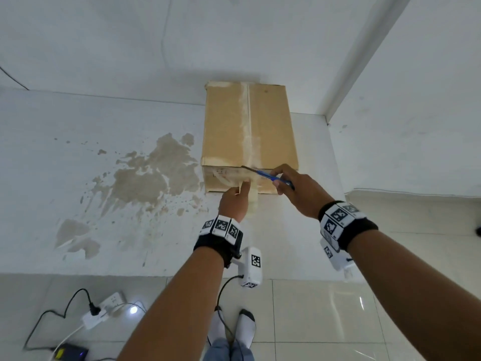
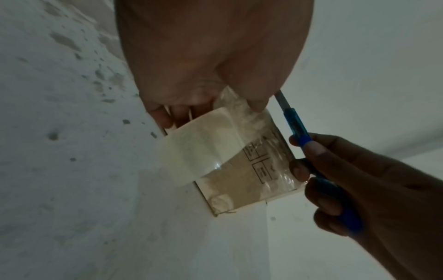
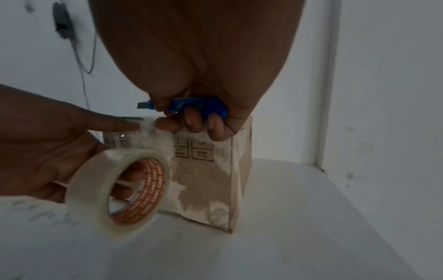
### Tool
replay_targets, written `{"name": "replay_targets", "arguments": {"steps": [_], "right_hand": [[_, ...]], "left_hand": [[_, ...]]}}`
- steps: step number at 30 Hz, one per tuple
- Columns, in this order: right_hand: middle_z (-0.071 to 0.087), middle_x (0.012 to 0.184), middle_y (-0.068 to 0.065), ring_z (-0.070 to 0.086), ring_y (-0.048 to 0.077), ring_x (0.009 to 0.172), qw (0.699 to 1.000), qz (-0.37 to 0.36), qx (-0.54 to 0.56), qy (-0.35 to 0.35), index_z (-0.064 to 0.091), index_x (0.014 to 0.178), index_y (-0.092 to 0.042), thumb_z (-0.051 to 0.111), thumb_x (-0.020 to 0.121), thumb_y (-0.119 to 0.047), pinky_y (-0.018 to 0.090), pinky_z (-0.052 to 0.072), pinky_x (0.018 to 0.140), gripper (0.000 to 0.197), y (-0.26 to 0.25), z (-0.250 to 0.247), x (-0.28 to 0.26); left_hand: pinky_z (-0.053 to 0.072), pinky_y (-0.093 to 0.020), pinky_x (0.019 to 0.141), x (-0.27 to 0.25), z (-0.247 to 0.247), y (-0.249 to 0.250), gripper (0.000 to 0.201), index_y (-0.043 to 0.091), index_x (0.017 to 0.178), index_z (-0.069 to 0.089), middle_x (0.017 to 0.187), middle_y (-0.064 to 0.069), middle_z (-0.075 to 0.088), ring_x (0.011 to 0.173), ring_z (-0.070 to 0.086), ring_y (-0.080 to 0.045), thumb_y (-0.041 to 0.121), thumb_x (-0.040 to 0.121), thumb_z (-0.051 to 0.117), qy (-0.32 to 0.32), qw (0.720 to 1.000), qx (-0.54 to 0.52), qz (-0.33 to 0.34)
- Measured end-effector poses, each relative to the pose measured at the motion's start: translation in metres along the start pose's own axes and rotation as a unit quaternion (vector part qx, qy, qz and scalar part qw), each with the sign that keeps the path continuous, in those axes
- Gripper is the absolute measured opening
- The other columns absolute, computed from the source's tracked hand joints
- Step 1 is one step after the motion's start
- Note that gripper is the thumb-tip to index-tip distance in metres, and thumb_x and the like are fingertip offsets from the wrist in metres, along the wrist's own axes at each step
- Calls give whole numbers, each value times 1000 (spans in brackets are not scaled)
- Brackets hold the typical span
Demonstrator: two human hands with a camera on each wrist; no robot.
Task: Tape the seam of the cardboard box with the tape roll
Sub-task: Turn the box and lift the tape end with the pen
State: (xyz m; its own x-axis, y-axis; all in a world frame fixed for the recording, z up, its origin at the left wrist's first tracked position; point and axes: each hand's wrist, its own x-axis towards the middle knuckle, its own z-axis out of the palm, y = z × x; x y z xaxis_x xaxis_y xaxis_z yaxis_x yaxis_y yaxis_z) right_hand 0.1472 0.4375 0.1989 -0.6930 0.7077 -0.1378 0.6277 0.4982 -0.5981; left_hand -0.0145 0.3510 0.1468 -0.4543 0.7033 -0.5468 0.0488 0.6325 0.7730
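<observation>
A brown cardboard box (image 1: 270, 126) stands on a white table, with pale tape (image 1: 248, 121) running along its top seam and down the near face. My left hand (image 1: 234, 201) holds the clear tape roll (image 3: 95, 189) in front of that face, fingers through the orange core. Its index finger presses the tape against the box (image 3: 206, 180). My right hand (image 1: 299, 188) grips a blue utility knife (image 1: 263, 174). The blade reaches left over the box's near top edge, above the stretched tape. From the left wrist, the roll (image 2: 199, 149) and the knife (image 2: 296, 125) show side by side.
The white table (image 1: 104, 204) has a large brown stain left of the box. Walls close in behind and to the right. On the tiled floor below lie a power strip (image 1: 104, 308) with cables and a dark device (image 1: 70, 353), near my feet.
</observation>
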Motion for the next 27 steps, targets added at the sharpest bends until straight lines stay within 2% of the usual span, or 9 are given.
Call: {"name": "replay_targets", "arguments": {"steps": [2, 4, 7, 9, 11, 14, 18, 20, 27], "right_hand": [[66, 89, -14, 55, 7, 65, 999, 2, -48, -17, 47, 113, -29, 42, 104, -35, 30, 44, 63, 12, -2, -6, 5], [69, 95, -9, 59, 14, 68, 996, 0, -88, -27, 46, 110, -28, 42, 103, -34, 34, 49, 64, 9, -6, -10, 10], [69, 99, -2, 60, 23, 73, 991, -6, -125, -48, 47, 109, -27, 43, 103, -33, 36, 49, 66, 10, -13, -11, 15], [68, 102, -1, 60, 25, 76, 987, -4, -145, -61, 48, 109, -26, 43, 103, -32, 36, 49, 68, 10, -18, -9, 17], [67, 106, 0, 60, 26, 80, 984, 6, -163, -69, 47, 110, -25, 41, 103, -31, 41, 52, 74, 11, -22, -6, 18], [67, 107, 1, 61, 27, 81, 982, 13, -173, -74, 45, 109, -26, 40, 103, -31, 43, 53, 75, 10, -26, -5, 20], [68, 112, -1, 61, 26, 80, 978, 6, -193, -80, 40, 100, -31, 40, 103, -31, 42, 54, 74, 3, -27, -9, 20], [68, 110, -2, 60, 24, 76, 977, 11, -198, -78, 44, 104, -29, 41, 103, -32, 39, 53, 71, 4, -29, -11, 20], [67, 101, -1, 56, 24, 75, 974, 17, -218, -64, 49, 113, -24, 41, 104, -29, 35, 47, 68, 13, -37, -6, 21]], "left_hand": [[46, -32, 82, 4, -1, -5, 68, -5, 110, 71, 100, -14, 70, 92, 63, -29, 54, 100, 40, -4, 999, 27, 36], [53, -28, 82, 4, -4, -11, 62, -3, 100, 74, 90, -10, 77, 84, 69, -25, 51, 97, 43, -6, 999, 2, 54], [47, -5, 60, -4, -8, -14, 46, 1, 95, 76, 82, -2, 80, 63, 67, 3, 37, 99, 47, -6, 998, -26, 62], [55, -14, 70, -7, -6, -14, 45, 3, 93, 76, 78, -1, 81, 66, 71, -2, 39, 96, 50, 2, 997, -44, 57], [62, -37, 82, -12, -5, -12, 47, 7, 88, 75, 75, -2, 81, 76, 77, -20, 47, 86, 50, 10, 997, -66, 44], [62, -50, 82, -15, -4, -12, 54, 9, 82, 74, 73, -5, 80, 78, 76, -32, 56, 74, 49, 17, 995, -88, 47], [62, -50, 81, -16, -5, -11, 60, 3, 84, 73, 73, -6, 80, 78, 76, -33, 57, 73, 48, 19, 995, -83, 50], [62, -48, 81, -19, -5, -10, 51, 4, 82, 73, 72, -3, 80, 78, 77, -30, 49, 81, 49, 17, 996, -73, 51], [62, -50, 81, -22, -5, -6, 51, 2, 85, 73, 73, -3, 81, 80, 77, -32, 47, 81, 48, 17, 996, -77, 52]]}}
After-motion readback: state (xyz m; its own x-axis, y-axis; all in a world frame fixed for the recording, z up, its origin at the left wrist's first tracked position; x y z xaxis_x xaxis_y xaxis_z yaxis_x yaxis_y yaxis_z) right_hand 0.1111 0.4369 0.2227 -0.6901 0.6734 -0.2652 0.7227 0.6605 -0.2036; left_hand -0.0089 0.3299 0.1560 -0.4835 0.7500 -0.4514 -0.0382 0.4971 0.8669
